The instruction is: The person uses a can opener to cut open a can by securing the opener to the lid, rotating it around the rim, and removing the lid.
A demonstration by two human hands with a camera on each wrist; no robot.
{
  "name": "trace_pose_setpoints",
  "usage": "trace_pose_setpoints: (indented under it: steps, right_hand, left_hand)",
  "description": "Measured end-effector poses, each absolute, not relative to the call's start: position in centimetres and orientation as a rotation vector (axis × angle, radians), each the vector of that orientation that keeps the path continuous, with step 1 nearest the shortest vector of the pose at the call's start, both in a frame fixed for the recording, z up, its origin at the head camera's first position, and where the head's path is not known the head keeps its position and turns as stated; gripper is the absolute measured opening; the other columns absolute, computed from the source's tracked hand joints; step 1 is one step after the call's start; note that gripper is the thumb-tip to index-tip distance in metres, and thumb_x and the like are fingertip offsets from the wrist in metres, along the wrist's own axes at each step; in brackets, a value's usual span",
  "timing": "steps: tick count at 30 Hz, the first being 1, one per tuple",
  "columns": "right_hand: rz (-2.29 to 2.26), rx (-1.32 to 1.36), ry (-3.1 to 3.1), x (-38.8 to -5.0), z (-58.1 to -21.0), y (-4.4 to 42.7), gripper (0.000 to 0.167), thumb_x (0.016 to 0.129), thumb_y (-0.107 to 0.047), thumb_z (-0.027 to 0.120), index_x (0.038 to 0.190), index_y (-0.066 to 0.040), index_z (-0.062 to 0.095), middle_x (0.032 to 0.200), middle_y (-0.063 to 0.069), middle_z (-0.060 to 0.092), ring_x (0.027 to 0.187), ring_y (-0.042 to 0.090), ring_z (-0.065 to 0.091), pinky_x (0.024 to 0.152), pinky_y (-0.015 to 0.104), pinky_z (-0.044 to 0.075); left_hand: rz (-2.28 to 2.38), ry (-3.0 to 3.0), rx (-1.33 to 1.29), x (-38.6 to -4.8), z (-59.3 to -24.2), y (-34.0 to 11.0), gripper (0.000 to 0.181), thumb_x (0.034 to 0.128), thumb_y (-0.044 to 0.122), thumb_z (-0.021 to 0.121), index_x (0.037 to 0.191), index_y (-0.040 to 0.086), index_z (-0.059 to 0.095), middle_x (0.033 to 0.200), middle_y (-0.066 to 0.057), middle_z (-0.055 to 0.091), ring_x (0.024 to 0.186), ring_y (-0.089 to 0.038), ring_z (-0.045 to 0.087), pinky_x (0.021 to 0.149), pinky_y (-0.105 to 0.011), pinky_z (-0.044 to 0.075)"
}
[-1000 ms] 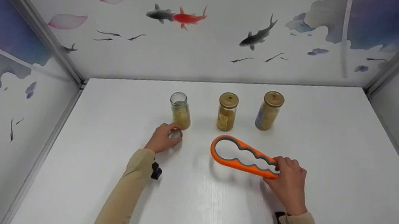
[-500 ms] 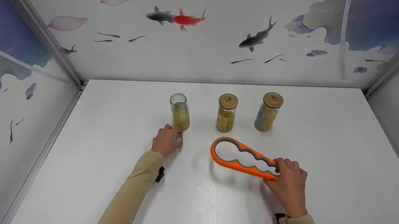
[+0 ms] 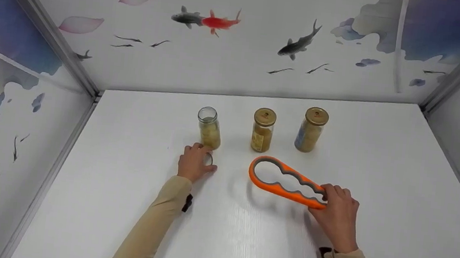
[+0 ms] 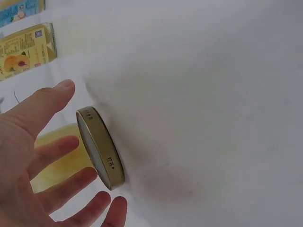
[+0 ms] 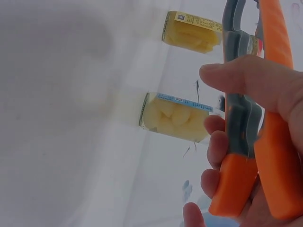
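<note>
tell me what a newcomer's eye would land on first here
Probably the bright orange, grey-lined, loop-shaped tool in the right hand, right of centre in the head view. Farther back stand a lidless clear glass jar and, to its right, two gold-lidded glass jars. A round gold metal lid shows close by the left hand.

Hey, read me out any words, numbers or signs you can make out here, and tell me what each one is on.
"打开", followed by a small dark mark: on the rim of the loose lid.
Other characters farther along that rim: too small to read.
Yellow label on the middle jar: print too blurred to read.
Blue label on the right jar: too blurred.
Dark marks on the two closed jars' gold lids: too small.
</note>
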State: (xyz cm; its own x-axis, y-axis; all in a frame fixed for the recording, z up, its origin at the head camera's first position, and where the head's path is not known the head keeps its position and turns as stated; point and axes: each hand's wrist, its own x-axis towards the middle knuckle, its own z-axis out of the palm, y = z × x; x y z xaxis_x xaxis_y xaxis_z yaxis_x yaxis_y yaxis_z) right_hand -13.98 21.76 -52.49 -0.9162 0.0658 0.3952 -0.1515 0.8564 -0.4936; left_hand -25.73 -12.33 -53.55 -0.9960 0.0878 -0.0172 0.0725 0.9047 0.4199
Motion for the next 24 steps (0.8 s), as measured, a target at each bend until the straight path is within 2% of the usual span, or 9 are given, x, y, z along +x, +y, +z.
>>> trace_pose_setpoints:
  steps: [5,11,18,24]
  right_hand:
    - [0.737,0.032,-2.655,-14.0,-52.3,22.0,0.036,0.063,0.000,0.084,0.093,0.002,0.065,0.074,0.011,0.057,0.074,0.032,0.048,0.070,0.057,0.039]
    - [0.748,-0.006,-2.657,-14.0,-52.1,22.4,0.035,0.064,0.001,0.081,0.095,0.003,0.064,0.074,0.012,0.056,0.075,0.032,0.047,0.071,0.058,0.039]
    - [0.778,-0.038,-2.641,-14.0,-51.9,22.8,0.033,0.065,0.003,0.079,0.094,0.004,0.063,0.077,0.014,0.056,0.077,0.034,0.046,0.072,0.057,0.036]
    - [0.775,-0.020,-2.613,-13.9,-52.0,23.0,0.034,0.064,0.004,0.079,0.093,0.004,0.062,0.075,0.014,0.055,0.076,0.035,0.046,0.070,0.059,0.036]
  left_hand:
    - [0.667,3.051,0.114,-25.4,-52.5,-11.5,0.051,0.0780,0.031,0.082,0.121,0.010,0.066,0.121,-0.015,0.057,0.110,-0.036,0.051,0.087,-0.055,0.042]
    - [0.759,3.031,0.178,-25.6,-51.5,-10.2,0.049,0.0793,0.030,0.081,0.120,0.007,0.065,0.121,-0.017,0.059,0.108,-0.036,0.055,0.088,-0.053,0.045]
    - [0.999,2.893,0.171,-26.1,-51.2,-8.6,0.048,0.0822,0.028,0.078,0.122,0.007,0.062,0.125,-0.014,0.059,0.116,-0.029,0.053,0.094,-0.046,0.044]
    - [1.306,2.675,0.178,-26.6,-50.9,-7.1,0.049,0.0834,0.025,0.078,0.125,0.004,0.061,0.125,-0.019,0.058,0.118,-0.034,0.051,0.096,-0.045,0.043]
